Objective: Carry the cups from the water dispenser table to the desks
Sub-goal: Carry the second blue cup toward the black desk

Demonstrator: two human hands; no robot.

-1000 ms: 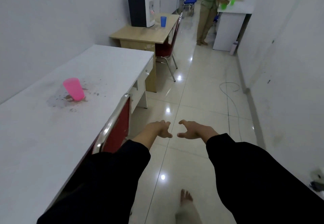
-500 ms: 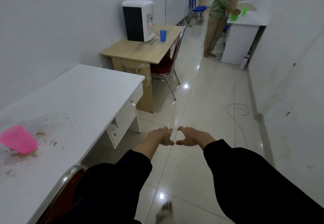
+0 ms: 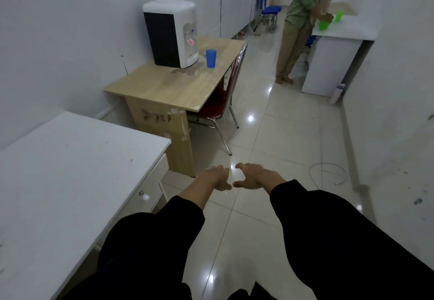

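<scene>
Head cam: 2 hands [image 3: 232,178] empty, fingers spread; 1 blue cup [image 3: 211,58]; 2 green cups [image 3: 324,25].

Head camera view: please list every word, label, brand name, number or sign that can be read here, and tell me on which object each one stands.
No text can be read in this view.
White water dispenser with a black side panel: small marks around the taps, too blurred to read.
Wooden table: pale patches on its side panel, not legible as text.
Blue plastic cup: no print visible.
</scene>
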